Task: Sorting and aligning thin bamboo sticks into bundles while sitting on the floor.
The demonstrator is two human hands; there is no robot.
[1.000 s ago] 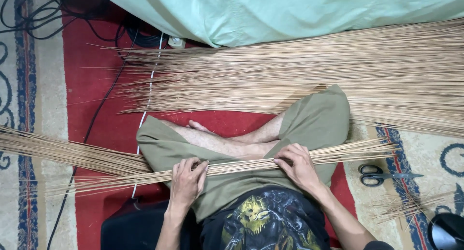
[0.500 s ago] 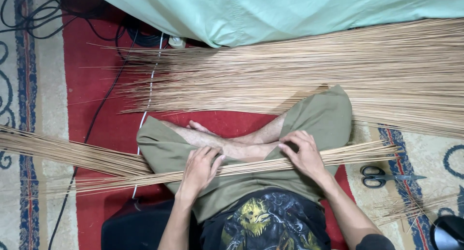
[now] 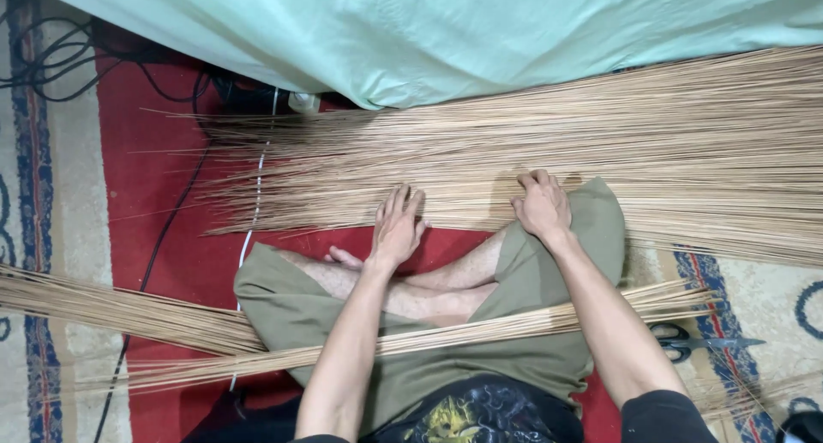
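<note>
A wide pile of thin tan sticks (image 3: 651, 143) lies spread on the floor in front of my crossed legs. My left hand (image 3: 397, 224) rests flat on the pile's near edge, fingers apart. Over at the pile's edge above my right knee, my right hand (image 3: 542, 205) has its fingers curled down into the sticks; whether it grips any is unclear. A smaller bundle of the same sticks (image 3: 480, 330) lies across my lap on olive shorts, with neither hand on it.
A pale green cloth (image 3: 480, 27) hangs over the far side. Black cables (image 3: 163, 237) and a white cord (image 3: 255, 212) run over the red patterned carpet (image 3: 146, 143) at left. More sticks (image 3: 111, 310) lie at left. Scissors (image 3: 694, 344) sit by my right arm.
Both hands have left the bundle on my lap and reached forward to the big pile of sticks. The lap bundle stays where it was.
</note>
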